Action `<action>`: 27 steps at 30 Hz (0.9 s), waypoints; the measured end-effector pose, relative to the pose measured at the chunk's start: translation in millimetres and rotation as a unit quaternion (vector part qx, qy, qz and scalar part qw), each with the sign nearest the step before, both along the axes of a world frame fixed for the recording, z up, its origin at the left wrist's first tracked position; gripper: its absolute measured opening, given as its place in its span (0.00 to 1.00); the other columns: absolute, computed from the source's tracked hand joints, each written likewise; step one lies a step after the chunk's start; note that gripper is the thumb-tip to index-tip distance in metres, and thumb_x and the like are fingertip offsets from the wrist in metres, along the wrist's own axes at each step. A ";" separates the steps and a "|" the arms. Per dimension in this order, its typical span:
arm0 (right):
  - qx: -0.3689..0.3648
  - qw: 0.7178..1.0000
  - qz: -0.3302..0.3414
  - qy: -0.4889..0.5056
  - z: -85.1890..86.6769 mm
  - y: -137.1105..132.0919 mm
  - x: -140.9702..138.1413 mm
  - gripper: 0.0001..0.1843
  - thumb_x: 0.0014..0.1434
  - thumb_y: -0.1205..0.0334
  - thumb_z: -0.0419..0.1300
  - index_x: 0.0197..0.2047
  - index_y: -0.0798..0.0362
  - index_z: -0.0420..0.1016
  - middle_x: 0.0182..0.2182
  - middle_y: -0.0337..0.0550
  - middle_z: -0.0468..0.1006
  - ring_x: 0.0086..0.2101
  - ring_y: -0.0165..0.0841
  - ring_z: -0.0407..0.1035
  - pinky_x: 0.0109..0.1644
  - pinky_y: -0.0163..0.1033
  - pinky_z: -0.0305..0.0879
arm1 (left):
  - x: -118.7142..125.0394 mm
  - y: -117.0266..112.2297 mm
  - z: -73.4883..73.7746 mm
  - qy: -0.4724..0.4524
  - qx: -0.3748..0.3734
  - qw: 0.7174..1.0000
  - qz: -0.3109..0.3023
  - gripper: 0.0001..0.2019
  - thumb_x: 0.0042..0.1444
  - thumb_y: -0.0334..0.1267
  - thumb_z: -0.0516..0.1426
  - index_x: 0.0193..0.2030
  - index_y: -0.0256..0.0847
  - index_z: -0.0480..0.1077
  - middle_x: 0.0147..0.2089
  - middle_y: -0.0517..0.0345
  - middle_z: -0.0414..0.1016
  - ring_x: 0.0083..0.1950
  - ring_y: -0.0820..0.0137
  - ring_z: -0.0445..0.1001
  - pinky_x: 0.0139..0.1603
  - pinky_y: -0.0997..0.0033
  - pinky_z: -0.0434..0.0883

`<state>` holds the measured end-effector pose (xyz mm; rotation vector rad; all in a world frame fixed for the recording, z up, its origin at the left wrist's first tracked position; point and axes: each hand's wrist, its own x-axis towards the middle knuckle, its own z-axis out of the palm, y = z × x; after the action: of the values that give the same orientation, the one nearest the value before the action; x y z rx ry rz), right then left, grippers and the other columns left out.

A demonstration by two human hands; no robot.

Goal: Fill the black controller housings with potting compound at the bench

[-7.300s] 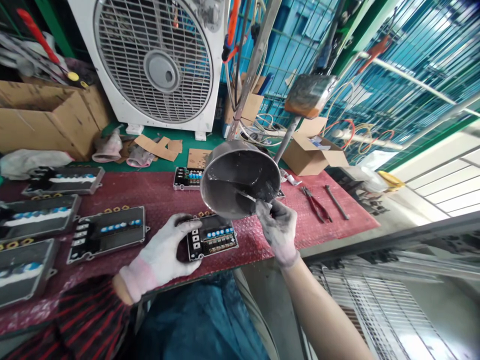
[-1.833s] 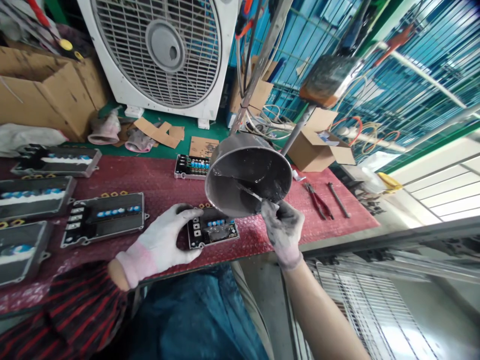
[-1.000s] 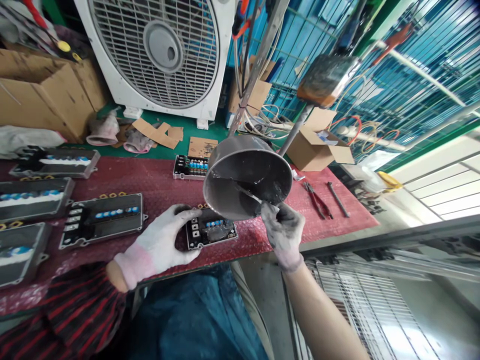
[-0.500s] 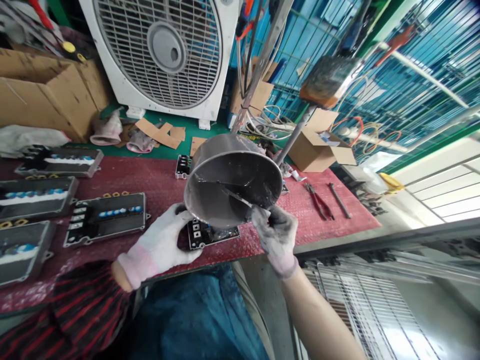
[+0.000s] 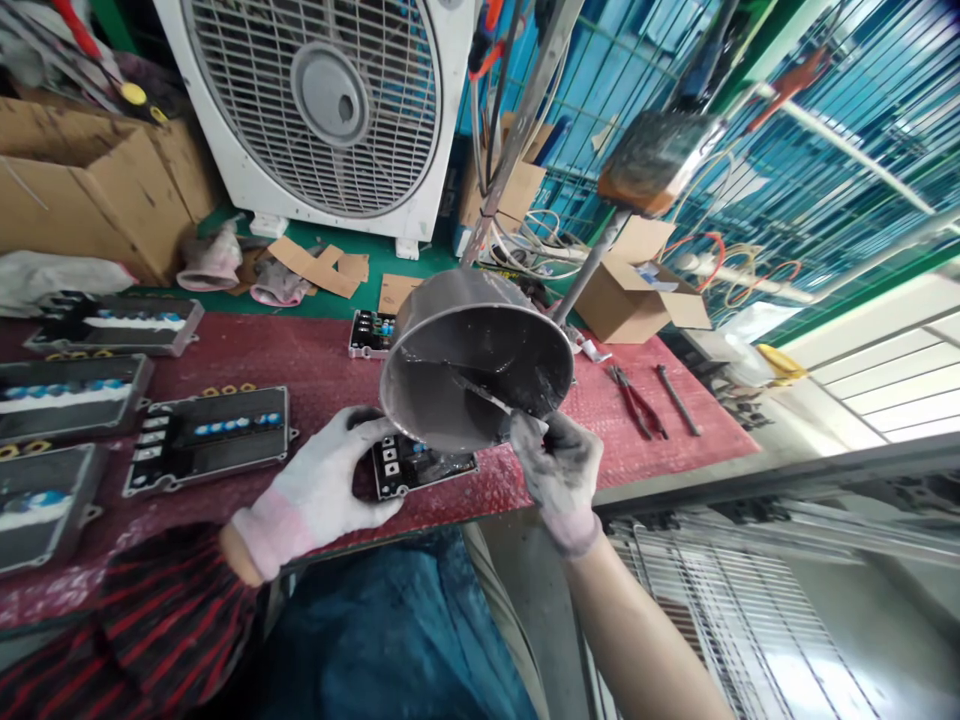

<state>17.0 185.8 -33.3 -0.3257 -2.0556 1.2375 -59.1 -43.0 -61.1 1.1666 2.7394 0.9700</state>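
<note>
A grey metal pot [image 5: 435,405] is tilted with its mouth toward me, glossy dark material coating the inside. My right hand [image 5: 559,475], in a stained white glove, is closed at the lower right rim. It grips the rim together with a thin flat stirring stick [image 5: 484,394] that reaches into the pot. Beneath the pot lies an electronic module [image 5: 409,472] in a shallow metal case, partly hidden by it. My gloved left hand [image 5: 326,480] curves around the left end of this case, thumb and fingers on either side.
Several similar modules [image 5: 210,440] lie to the left on the red mat [image 5: 330,370]. Another module [image 5: 367,333] stands behind the pot. Red-handled pliers [image 5: 637,402] and a metal rod [image 5: 679,400] lie right. A fan [image 5: 330,100] and cardboard boxes [image 5: 637,295] stand behind.
The pot has shifted slightly right with my right hand and the stick, showing a bit more of the module behind it. My left hand stays at the module.
</note>
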 end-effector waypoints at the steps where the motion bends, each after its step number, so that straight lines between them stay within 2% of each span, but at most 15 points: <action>1: -0.002 1.000 -0.002 0.001 0.5 0.9 0.2 0.19 0.53 0.58 0.60 0.17 0.51 0.57 0.17 0.30 0.51 0.20 0.23 0.47 0.22 0.33 0.49 | 0.0 0.1 -0.6 0.002 0.003 1.000 0.000 0.30 0.46 0.41 0.65 0.58 0.43 0.67 0.56 0.50 0.68 0.56 0.58 0.73 0.62 0.58 0.72; 6: -0.001 1.000 -0.018 0.002 0.3 6.6 1.7 0.20 0.52 0.58 0.61 0.17 0.50 0.55 0.17 0.31 0.51 0.21 0.24 0.48 0.22 0.33 0.49 | -1.1 -0.8 -3.7 0.016 0.015 1.000 0.001 0.32 0.45 0.41 0.66 0.59 0.43 0.67 0.57 0.49 0.68 0.58 0.58 0.73 0.64 0.56 0.71; 11: -0.015 1.000 -0.025 -0.004 -4.5 13.7 3.3 0.19 0.53 0.56 0.61 0.18 0.51 0.58 0.18 0.31 0.54 0.21 0.24 0.49 0.23 0.33 0.48 | -1.6 -1.6 -4.3 0.011 0.008 1.000 0.008 0.34 0.45 0.43 0.66 0.61 0.43 0.67 0.58 0.48 0.68 0.59 0.56 0.73 0.64 0.54 0.71; 17: 0.005 0.998 -0.061 -0.005 -2.5 18.0 3.5 0.17 0.49 0.57 0.60 0.16 0.52 0.59 0.16 0.31 0.54 0.21 0.24 0.49 0.23 0.34 0.50 | -1.8 -1.5 -6.3 0.020 0.007 1.000 0.006 0.33 0.45 0.42 0.65 0.60 0.41 0.67 0.57 0.47 0.68 0.59 0.57 0.72 0.65 0.54 0.70; 27: 0.015 0.997 -0.069 0.000 -1.4 22.4 4.2 0.17 0.49 0.58 0.59 0.16 0.51 0.58 0.16 0.31 0.54 0.20 0.24 0.49 0.23 0.34 0.50 | -1.7 -0.8 -3.1 0.012 0.002 1.000 0.010 0.32 0.46 0.43 0.65 0.59 0.43 0.67 0.58 0.48 0.68 0.59 0.56 0.72 0.65 0.53 0.70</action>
<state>21.2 208.1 -34.8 -0.4461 -2.0146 1.1215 -60.9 -43.8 -64.2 1.1633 2.7741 0.9703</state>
